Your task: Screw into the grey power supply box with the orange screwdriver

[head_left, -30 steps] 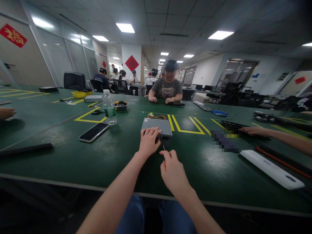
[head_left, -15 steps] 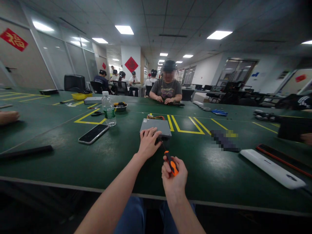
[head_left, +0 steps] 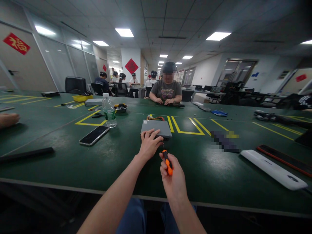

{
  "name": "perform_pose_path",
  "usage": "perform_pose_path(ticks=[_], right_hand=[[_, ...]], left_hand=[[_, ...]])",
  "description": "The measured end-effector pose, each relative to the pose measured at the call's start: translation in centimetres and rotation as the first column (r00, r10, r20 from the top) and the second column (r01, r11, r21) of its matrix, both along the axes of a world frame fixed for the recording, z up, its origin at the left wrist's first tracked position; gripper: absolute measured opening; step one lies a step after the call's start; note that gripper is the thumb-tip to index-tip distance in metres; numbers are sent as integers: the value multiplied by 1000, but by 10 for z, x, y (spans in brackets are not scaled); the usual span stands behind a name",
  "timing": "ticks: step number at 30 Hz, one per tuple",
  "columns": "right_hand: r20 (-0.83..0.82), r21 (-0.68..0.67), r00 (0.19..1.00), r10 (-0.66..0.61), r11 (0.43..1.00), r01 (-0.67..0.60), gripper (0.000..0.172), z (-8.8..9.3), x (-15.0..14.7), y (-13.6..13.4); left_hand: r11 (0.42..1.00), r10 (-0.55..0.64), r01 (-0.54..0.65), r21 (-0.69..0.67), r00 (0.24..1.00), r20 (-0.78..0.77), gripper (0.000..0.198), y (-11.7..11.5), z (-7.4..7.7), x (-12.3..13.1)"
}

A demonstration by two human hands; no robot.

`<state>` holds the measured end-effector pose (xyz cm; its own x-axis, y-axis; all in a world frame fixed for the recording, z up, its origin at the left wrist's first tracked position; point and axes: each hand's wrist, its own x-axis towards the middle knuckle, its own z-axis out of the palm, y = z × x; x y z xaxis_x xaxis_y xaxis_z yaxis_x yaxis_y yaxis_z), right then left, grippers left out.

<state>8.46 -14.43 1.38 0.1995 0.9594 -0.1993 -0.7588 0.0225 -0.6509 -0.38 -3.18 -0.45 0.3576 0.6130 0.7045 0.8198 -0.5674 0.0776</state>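
Observation:
A flat grey metal box (head_left: 157, 127) with coloured wires at its far end lies on the green table (head_left: 73, 152) straight ahead. My left hand (head_left: 149, 144) rests on the box's near edge, fingers curled over it. My right hand (head_left: 173, 177) is closed round an orange and black screwdriver (head_left: 167, 161), whose thin shaft points at the near face of the box, just right of my left fingers.
A phone (head_left: 94, 135) and a water bottle (head_left: 109, 111) lie to the left. A long white part (head_left: 273, 169) and a dark strip (head_left: 25, 153) lie near the front edge. A person (head_left: 166, 89) sits opposite; another hand (head_left: 9, 119) shows at far left.
My right hand has turned so the screwdriver's orange handle shows, then moved forward toward the box. The arm and dark object at the right have left the view.

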Motion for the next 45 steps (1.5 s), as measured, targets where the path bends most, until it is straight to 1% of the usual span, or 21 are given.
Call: perform_pose_path(ticks=[2, 4, 5, 6, 7, 9, 11, 14, 18, 23, 26, 28, 31, 33, 35, 36, 37, 38, 39, 42, 45], right_hand=[[206, 25, 978, 18, 999, -24, 33, 0, 8, -6], [511, 104, 860, -4, 993, -58, 42, -2, 16, -15], [681, 186, 728, -73, 980, -76, 43, -4, 20, -19], [819, 286, 540, -193, 954, -92, 43, -6, 25, -23], [906, 357, 296, -303, 923, -146, 39, -8, 29, -27], [852, 457, -146, -502, 851, -261, 38, -12, 36, -30], [667, 492, -430, -608, 793, -360, 41, -13, 40, -29], [488, 516, -617, -617, 774, -366, 29, -11, 43, -21], [400, 517, -750, -527, 805, -290, 19, -9, 40, -10], [419, 482, -779, -466, 841, -244, 16, -22, 37, -6], [547, 467, -688, -477, 856, -221, 19, -34, 37, -4], [683, 445, -559, -470, 875, -192, 23, -39, 37, -4], [898, 360, -231, -374, 927, -101, 24, -39, 32, -6], [960, 257, 117, -253, 966, -19, 26, -36, 29, -6], [857, 172, 486, -172, 984, 45, 32, -33, 27, -6], [781, 148, 605, -153, 987, 58, 34, -32, 28, -5], [738, 145, 657, -152, 987, 64, 35, -31, 29, -4], [746, 164, 644, -171, 984, 72, 34, -30, 32, -3], [796, 197, 570, -206, 977, 78, 32, -29, 35, -2], [915, 366, 155, -373, 928, 71, 19, -25, 47, 0], [835, 503, -229, -501, 863, -54, 13, -22, 53, 0]], left_hand=[[1000, 2, -2, -6, 1000, 0, 11, 0, 1, 0], [1000, 1, -1, -13, 1000, 1, 11, 0, 1, 1], [1000, 0, 0, -16, 1000, 4, 11, -1, 1, 1], [1000, -1, 1, -18, 1000, 7, 11, -1, 2, 1], [1000, -1, 2, -20, 1000, 9, 10, -1, 2, 1], [1000, -2, 2, -25, 1000, 11, 10, -2, 3, 1], [999, -7, 7, -35, 1000, 12, 10, -3, 4, 1], [998, -17, 18, -52, 999, 37, 13, -4, 4, 1], [998, -8, 14, -65, 995, 99, 32, -4, 3, 1], [997, 36, -28, -66, 992, 121, 42, -4, 4, 4], [997, 49, -40, -72, 991, 126, 33, -4, 4, 6], [996, 57, -47, -72, 989, 138, 32, -3, 4, 7], [997, 57, -49, -57, 988, 143, 31, -2, 3, 8], [998, 53, -49, -38, 989, 140, 30, -2, 3, 8], [998, 56, -54, -20, 990, 132, 29, -2, 2, 8], [998, 58, -57, -13, 990, 127, 29, -2, 2, 8], [998, 60, -60, -6, 991, 121, 29, -1, 2, 8], [998, 62, -63, 0, 991, 115, 28, -1, 2, 8], [998, 66, -67, 8, 992, 110, 27, -1, 2, 8], [997, 75, -78, 27, 991, 107, 25, 0, 1, 9], [998, 64, -66, 20, 991, 117, 24, 1, 1, 10]])
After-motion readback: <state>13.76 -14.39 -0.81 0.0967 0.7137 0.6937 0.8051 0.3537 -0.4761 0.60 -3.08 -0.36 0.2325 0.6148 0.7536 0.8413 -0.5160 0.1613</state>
